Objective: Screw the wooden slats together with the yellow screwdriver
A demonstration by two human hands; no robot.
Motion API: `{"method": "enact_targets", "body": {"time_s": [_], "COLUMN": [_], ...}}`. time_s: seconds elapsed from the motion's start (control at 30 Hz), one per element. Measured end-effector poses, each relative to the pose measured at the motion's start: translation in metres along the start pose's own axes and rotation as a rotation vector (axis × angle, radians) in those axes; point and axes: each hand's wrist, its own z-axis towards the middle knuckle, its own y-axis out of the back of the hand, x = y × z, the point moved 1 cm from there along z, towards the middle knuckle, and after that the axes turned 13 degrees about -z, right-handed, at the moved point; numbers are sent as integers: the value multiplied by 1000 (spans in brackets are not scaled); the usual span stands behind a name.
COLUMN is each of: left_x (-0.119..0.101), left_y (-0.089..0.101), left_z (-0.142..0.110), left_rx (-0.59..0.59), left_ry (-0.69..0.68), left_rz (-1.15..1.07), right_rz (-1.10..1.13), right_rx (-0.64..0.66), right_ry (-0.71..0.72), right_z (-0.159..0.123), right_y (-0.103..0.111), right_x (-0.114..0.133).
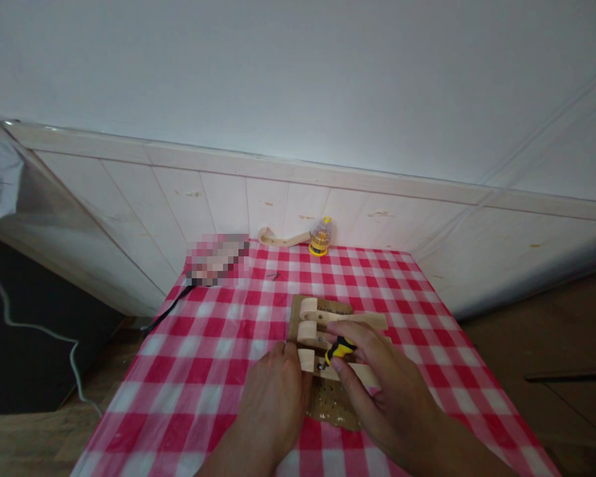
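My right hand (pixel 385 374) is closed round a small yellow-and-black screwdriver (pixel 338 350). Its tip points down at a screw hole in the nearest curved wooden strip (pixel 367 375). At the rolled left end of that strip, my left hand (pixel 275 394) has its fingers closed, partly hidden behind the hand itself. Two more strips, a middle one (pixel 308 331) and a far one (pixel 362 320), lie across the same brown board (pixel 335 404). The board looks wrapped in shiny tape and has rows of small holes. Dark screw heads or holes show on the strips.
A red-and-white checked cloth (pixel 189 397) covers the table. Against the white panelled wall stand a yellow-based clear bit case (pixel 320 238) and another curved wooden strip (pixel 283 240). Small screws (pixel 273 275) lie mid-table. A blurred-out item with a black strap (pixel 171 308) lies left.
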Motion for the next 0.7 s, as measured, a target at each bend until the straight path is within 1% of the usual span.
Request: {"method": "enact_targets", "body": {"time_s": [0.2, 0.47, 0.7], "left_x": [-1, 0, 0], "left_y": [0, 0, -1], "left_z": [1, 2, 1], "left_rx": [-6, 6, 3], "left_ry": [-10, 3, -12], "left_rz": [12, 2, 24], "right_rz": [8, 20, 55], "right_rx": [-8, -60, -30], "right_ry": [-22, 79, 43], "right_z": [-4, -6, -7], "right_y": [-2, -6, -1], "right_x": [-2, -1, 4]}}
